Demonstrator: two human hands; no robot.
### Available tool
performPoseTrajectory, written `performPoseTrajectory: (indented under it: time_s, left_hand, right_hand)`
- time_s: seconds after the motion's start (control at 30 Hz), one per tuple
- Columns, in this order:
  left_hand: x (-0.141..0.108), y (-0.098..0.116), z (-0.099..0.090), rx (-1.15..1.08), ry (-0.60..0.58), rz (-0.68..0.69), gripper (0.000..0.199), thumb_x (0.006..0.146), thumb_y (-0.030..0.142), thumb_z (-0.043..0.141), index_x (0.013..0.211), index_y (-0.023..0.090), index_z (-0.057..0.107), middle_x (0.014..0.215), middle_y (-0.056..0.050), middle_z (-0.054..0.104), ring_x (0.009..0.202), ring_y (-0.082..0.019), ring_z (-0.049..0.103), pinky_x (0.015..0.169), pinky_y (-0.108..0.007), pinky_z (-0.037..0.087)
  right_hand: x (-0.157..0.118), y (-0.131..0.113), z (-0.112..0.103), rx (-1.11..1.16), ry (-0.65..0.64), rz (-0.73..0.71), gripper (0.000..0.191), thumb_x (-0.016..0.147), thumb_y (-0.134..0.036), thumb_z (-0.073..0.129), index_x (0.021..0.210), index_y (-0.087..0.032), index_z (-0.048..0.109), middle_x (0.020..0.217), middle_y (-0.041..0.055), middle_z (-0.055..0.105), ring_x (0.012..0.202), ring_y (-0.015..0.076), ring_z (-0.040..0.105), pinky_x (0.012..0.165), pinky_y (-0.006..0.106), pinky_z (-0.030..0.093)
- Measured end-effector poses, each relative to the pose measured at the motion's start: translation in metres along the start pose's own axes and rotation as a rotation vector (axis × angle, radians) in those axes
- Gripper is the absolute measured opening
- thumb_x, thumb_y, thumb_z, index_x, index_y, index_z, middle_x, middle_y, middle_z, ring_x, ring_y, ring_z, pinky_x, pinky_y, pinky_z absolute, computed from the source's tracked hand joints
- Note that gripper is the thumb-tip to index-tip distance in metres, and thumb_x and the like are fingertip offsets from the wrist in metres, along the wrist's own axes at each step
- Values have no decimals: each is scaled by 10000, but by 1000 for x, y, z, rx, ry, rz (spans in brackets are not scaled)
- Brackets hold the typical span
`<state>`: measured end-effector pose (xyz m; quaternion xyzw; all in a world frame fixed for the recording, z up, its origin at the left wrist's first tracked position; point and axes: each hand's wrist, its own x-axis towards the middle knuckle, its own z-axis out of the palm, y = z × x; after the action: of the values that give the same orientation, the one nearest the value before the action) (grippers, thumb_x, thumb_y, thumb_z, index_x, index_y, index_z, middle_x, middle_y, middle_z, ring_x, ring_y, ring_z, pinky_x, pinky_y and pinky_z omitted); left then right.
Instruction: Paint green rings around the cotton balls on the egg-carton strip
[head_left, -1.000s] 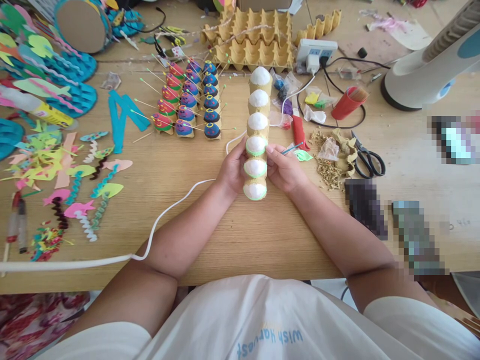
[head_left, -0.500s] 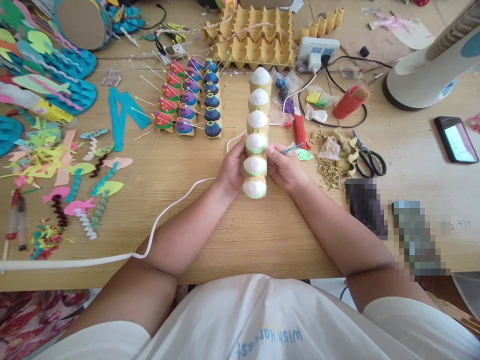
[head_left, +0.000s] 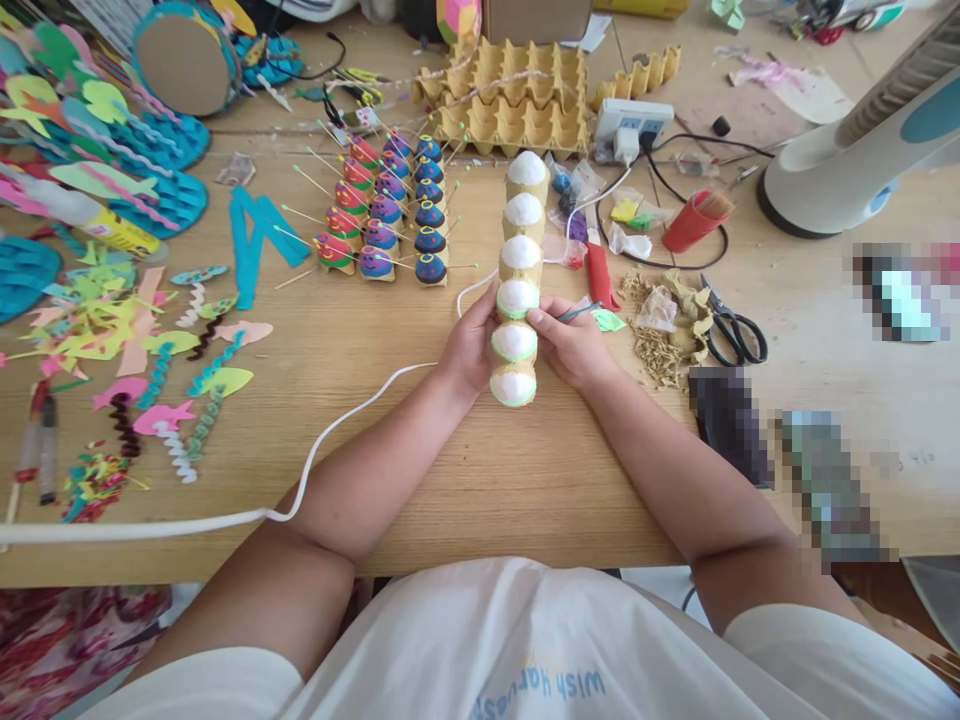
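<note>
Fingers of the left hand (head_left: 471, 347) clamp a white-domed strip (head_left: 519, 256). Those of the right hand (head_left: 574, 347), touching it, clamp a blue tool (head_left: 583, 311).

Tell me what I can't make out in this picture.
Head view, left hand: grip partly hidden behind the white-capped carton strip.
Head view, thin blue stick: one end hidden by the right hand.
Head view, white appliance: top cut off by the picture's edge.
Head view, greenish patch: contents blurred by pixelation.
</note>
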<state>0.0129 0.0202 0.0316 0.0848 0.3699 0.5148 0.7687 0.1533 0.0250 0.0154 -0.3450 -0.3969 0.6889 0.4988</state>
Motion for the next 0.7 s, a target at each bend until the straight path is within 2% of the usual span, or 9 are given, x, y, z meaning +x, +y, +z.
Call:
performPoseTrajectory:
  time_s: [0.13, 0.3, 0.43, 0.53, 0.7]
  left_hand:
    - [-1, -1, 1, 2, -1, 1, 249, 1054, 469, 606, 1019, 266, 745, 867, -28, 822, 864, -255, 830, 678, -310, 618]
    - [-3, 0, 2, 14, -35, 7, 273, 1074, 444, 567, 964, 256, 731, 793, -17, 793, 726, -209, 790, 618, -286, 576]
    - [-4, -1, 2, -3, -53, 15, 281, 1081, 426, 570, 928, 247, 722, 740, 2, 763, 607, -155, 725, 559, -249, 527]
    - [-4, -1, 2, -1, -50, 11, 270, 1070, 443, 593, 941, 249, 729, 761, 2, 771, 639, -162, 744, 578, -253, 542]
    - [-6, -2, 5, 20, -38, 3, 284, 1064, 478, 590, 950, 262, 735, 816, -23, 800, 797, -238, 803, 667, -310, 589]
  right_hand:
    - [1, 3, -2, -71, 19, -40, 440, 646, -581, 999, 771, -234, 758, 786, -30, 699, 752, 133, 576, 751, 289, 513]
    - [1, 4, -6, -70, -18, -45, 412, 675, -564, 993, 833, -238, 795, 823, -26, 731, 783, 136, 610, 823, 294, 527]
    - [1, 5, -7, -80, 6, -46, 395, 714, -573, 965, 793, -240, 768, 785, -31, 709, 751, 134, 589, 794, 292, 521]
    - [2, 5, -8, -82, 10, -28, 420, 693, -589, 969, 796, -239, 761, 772, -32, 698, 737, 135, 578, 771, 296, 517]
    - [2, 4, -9, -125, -8, -55, 432, 673, -589, 982, 827, -236, 787, 840, -11, 742, 813, 154, 617, 821, 312, 525]
